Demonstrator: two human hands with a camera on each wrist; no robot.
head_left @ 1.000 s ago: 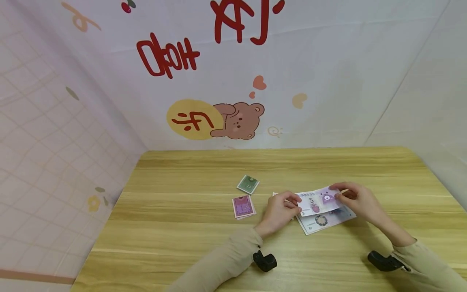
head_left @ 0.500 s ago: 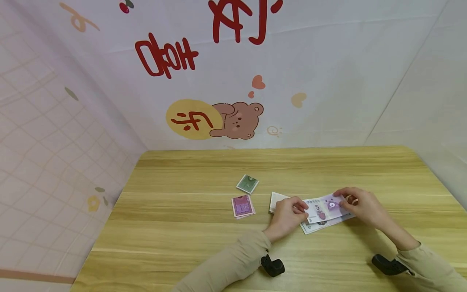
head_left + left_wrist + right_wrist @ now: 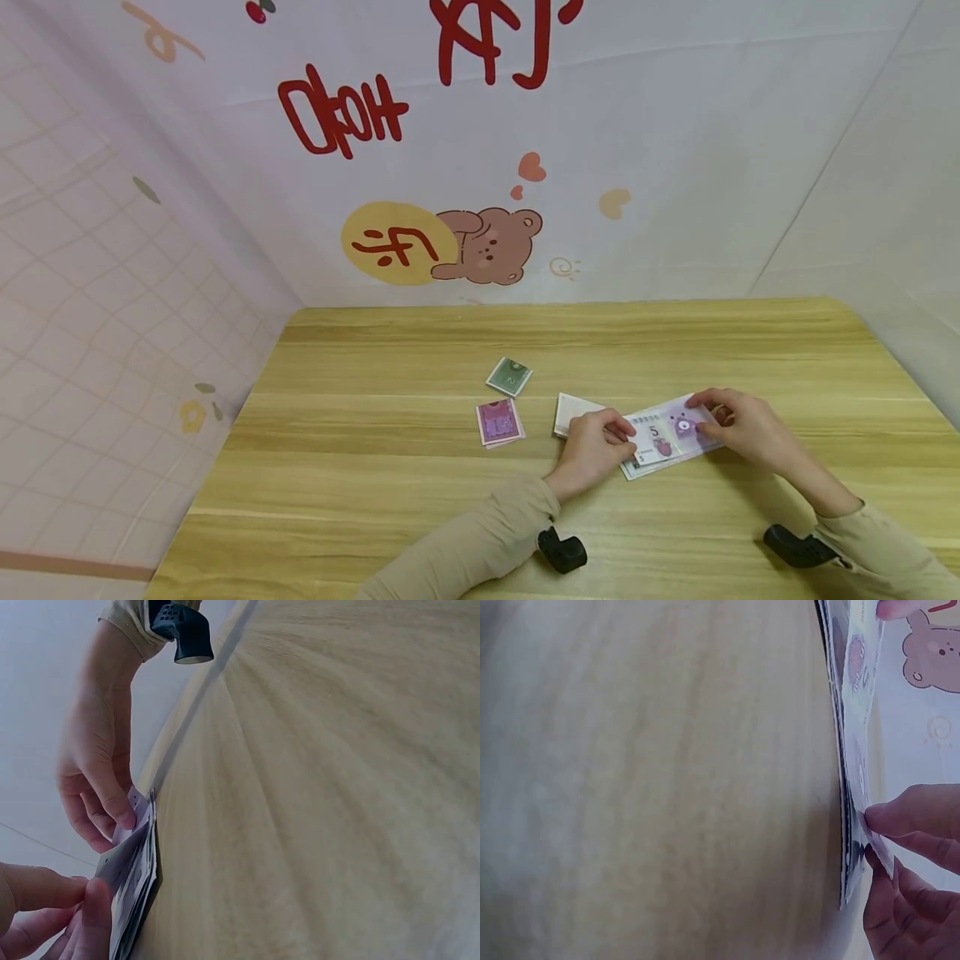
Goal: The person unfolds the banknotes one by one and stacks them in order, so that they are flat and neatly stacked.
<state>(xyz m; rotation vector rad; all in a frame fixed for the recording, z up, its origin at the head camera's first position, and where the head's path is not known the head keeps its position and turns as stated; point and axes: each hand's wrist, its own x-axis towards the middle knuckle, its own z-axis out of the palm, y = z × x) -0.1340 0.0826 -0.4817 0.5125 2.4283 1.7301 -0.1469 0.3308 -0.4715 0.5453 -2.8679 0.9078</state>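
A purple play banknote marked 5 is stretched between both hands, close over a stack of notes. My left hand pinches its left end between thumb and fingers. At the other end, my right hand pinches the note's right side. The left wrist view shows the left fingertips at the note's near end, with the layered stack edges beneath. In the right wrist view, the note bends slightly away from the stack under it.
A pale stack of notes lies just left of the pile, partly behind the left hand. Farther left are a small purple stack and a small green stack marked 2. A printed cloth wall rises behind the wooden table.
Both hands have lowered the purple note onto the stack and shifted slightly right. More of the pale stack on the left now shows. The small purple and green stacks have stayed put.
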